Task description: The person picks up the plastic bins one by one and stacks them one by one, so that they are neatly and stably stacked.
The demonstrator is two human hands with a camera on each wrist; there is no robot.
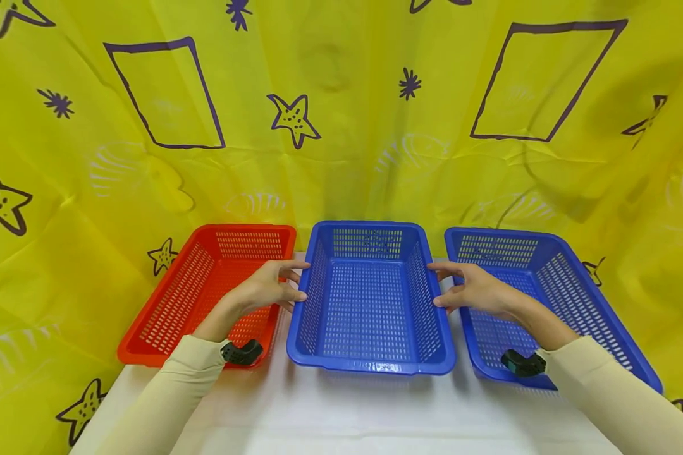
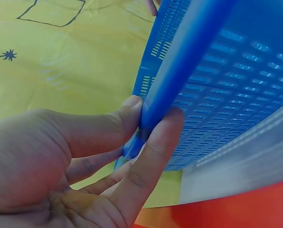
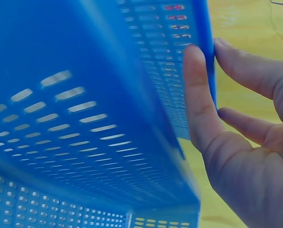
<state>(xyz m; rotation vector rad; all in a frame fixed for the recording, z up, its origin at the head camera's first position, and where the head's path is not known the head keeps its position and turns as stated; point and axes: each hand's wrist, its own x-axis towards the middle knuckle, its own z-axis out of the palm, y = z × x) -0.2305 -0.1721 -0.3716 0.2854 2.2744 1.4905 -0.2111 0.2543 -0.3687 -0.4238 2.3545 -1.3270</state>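
At the far left, a yellow curtain [image 1: 353,170] printed with purple starfish, spiky bursts and four-sided outlines hangs behind the whole row. In front of it, a red perforated plastic basket [image 1: 173,303] sits on a white-covered table [image 1: 341,411]. The person's left arm, in a pale cream sleeve [image 1: 173,385] with a black wrist device [image 1: 241,352] at the cuff, crosses the red basket's right part. The left hand [image 1: 267,285] grips the left rim of the middle blue basket [image 1: 365,303]; the left wrist view shows thumb and fingers pinching it narrowly from both sides.

That middle basket, the thing being handled, is between the red one and a second blue one, with slim gaps separating their rims. Its slotted floor and walls are visible; whether its underside touches the table cannot be told.

On its right rim, the right hand [image 1: 475,291] mirrors the grip, thumb and fingers holding the edge between them. The right arm, with another black wrist device [image 1: 523,363] and a matching right sleeve [image 1: 615,385], passes over the right-hand blue basket [image 1: 577,297], which stands tilted outward in plan, its near end farther right.
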